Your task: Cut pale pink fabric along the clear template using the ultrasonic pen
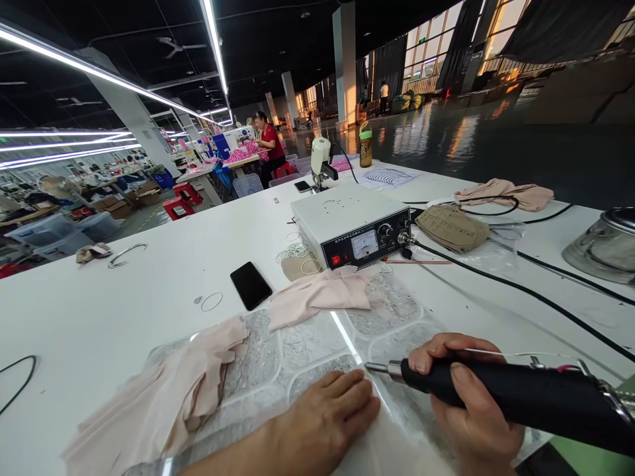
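My right hand is closed around a black ultrasonic cutter handpiece with a slim metal tip pointing left. That tip ends close to the fingertips of my left hand, which lies palm down with its fingers stretched forward. Pale pink fabric seems to lie partly under my left hand, on a clear patterned mat. A stack of pink fabric pieces rests left of my left forearm. More pink fabric lies at the mat's far edge.
A white control box with a dial stands ahead, its black cable running right. Around it are a phone, brown card templates, a glass jar, a bottle and a white-green machine. A person sits sewing beyond.
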`<state>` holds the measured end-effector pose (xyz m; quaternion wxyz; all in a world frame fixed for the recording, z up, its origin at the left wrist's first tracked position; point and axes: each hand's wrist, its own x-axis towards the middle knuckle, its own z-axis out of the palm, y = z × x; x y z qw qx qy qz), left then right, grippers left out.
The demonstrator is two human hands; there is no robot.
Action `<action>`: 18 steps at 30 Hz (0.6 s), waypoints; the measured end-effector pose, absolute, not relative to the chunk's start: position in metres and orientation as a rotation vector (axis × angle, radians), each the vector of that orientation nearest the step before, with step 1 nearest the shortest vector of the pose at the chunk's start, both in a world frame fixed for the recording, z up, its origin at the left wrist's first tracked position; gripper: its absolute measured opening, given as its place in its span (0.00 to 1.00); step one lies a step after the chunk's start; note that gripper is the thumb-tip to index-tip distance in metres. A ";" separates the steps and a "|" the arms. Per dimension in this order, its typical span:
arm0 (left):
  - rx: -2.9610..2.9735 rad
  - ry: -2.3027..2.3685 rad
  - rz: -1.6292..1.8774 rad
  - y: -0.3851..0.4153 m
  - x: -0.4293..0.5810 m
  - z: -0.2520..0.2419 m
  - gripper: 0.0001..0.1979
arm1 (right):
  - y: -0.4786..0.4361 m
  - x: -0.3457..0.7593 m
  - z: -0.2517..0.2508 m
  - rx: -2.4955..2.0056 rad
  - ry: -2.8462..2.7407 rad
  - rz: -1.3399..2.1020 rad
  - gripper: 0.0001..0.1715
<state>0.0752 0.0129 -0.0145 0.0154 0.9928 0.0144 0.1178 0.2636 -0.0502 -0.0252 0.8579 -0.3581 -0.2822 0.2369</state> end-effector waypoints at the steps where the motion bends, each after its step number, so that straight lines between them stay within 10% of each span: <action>1: 3.086 0.043 0.372 0.013 0.076 -0.014 0.15 | -0.050 0.263 -0.025 -0.756 -0.597 0.504 0.04; 18: 3.079 -0.005 0.376 0.016 0.076 -0.016 0.16 | -0.052 0.264 -0.023 -0.727 -0.607 0.504 0.05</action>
